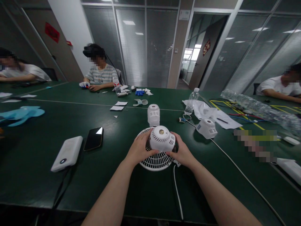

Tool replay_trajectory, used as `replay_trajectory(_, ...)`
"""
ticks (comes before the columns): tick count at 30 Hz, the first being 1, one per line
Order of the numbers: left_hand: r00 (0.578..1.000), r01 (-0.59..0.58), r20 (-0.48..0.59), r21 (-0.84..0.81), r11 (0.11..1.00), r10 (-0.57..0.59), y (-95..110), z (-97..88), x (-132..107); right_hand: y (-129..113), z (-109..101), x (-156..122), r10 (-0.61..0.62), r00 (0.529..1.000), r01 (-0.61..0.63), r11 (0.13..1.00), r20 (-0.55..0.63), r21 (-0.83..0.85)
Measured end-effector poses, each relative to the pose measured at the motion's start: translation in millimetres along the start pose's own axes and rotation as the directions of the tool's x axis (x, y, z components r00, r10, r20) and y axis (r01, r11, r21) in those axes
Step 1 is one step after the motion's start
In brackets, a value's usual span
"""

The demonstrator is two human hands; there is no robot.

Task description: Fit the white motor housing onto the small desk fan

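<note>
Between my two hands is a white fan motor housing (162, 139) with vent slots and a round tan spot on its upper face. My left hand (141, 146) grips its left side, the thumb along the lower edge. On the other side my right hand (182, 150) is closed around it too. Underneath lies a round white fan grille (155, 164), partly hidden by the housing and my hands. A white cord (177, 191) runs from near my right hand toward the table's front edge. Just behind the grille stands another white vented housing (153, 115).
A third white housing (207, 128) with a cord lies at right, near a plastic bottle (192, 101) and papers. Left are a phone (94, 138), a white power bank (67, 153) and blue fan blades (25, 114). Across the table sits a person (101, 70); others sit at both sides.
</note>
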State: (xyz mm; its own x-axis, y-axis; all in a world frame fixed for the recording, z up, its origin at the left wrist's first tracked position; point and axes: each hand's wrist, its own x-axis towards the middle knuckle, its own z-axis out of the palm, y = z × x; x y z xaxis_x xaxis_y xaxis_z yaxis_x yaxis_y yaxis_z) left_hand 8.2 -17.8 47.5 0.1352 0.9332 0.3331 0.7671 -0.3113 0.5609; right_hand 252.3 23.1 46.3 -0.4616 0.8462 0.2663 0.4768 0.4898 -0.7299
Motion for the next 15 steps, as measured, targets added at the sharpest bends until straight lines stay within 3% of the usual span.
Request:
replay_trajectory(5, 1.000, 0.027, -0.014, 0.026, 0.999, -0.027, -1, 0.6, -1, 6, 2, 0, 0.011, 0.997, -0.015, 0.998, -0.073, -0.060)
replay_trajectory(15, 0.994, 0.066, -0.087, 0.063, 0.996, -0.060, -3, 4.3, 1, 17, 1, 2, -0.070, 0.995, 0.076, 0.994, -0.072, 0.073)
